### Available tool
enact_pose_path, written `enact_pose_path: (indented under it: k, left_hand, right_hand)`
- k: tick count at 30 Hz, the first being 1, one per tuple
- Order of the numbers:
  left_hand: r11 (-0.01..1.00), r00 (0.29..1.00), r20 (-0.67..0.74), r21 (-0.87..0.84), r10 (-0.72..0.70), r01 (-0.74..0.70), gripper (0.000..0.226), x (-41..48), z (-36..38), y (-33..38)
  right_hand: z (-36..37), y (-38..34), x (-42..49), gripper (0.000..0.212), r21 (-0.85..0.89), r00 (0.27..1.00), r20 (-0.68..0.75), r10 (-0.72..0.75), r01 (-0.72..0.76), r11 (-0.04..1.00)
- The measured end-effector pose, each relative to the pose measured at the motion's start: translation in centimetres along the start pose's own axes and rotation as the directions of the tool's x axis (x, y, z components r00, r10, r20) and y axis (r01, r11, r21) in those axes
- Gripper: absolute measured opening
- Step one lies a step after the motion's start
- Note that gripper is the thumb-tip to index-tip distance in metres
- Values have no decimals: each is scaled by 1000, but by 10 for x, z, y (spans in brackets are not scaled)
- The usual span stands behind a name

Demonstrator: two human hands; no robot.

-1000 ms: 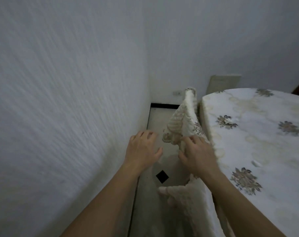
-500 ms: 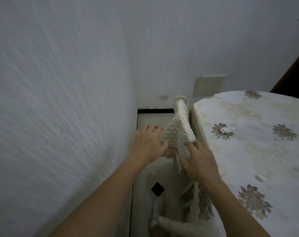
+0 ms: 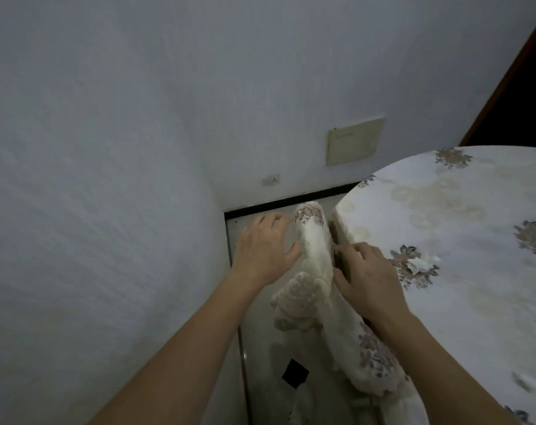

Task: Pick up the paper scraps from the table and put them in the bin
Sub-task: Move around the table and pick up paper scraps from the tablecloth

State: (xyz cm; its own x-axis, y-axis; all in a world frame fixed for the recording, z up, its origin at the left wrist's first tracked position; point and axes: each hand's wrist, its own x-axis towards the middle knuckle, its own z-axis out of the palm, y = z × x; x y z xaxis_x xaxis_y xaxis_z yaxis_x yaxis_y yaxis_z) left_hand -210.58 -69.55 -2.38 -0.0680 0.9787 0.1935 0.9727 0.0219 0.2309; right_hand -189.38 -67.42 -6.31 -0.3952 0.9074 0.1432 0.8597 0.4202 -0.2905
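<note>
Pale textured wall [image 3: 107,179] fills the left and upper frame. The round table [image 3: 481,317], under a flower-print cloth, takes the right side, and a narrow strip of floor [image 3: 257,357] runs between them. A lace-edged cloth fold [image 3: 314,250] from the table's overhang stands up as a ridge at centre, with a hand on each side. The left hand [image 3: 265,250] is over the floor strip, fingers spread and relaxed, thumb at the fold and holding nothing. The right hand [image 3: 371,283] is at the table's edge, fingers bent with their tips against the fold; whether they pinch it cannot be told. One paper scrap [image 3: 420,263], white and crumpled, lies on the table top on a flower print, just right of the right hand's knuckles and slightly above them in frame. It looks a little wider than it is tall. The right hand is plainly the nearer; the left has the fold in its way. A pale smear [image 3: 521,383] at lower right on the table may be another scrap, but it is too blurred to say. A small black square [image 3: 295,373] sits on the floor at lower centre. No bin is in view.
</note>
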Motion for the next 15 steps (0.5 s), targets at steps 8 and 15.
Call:
enact_pose_path:
  k: [8,15]
  left_hand:
    - [983,983,50,-65,177,-174,46,96,24,27]
    - [912,916,110,-190,387,-362,46,174,64,60]
  right_hand:
    - [-14,46,38,37,-13,976,-21,216,-216,976]
    - [-16,89,59,42,-30,901,-29,433,-434,900]
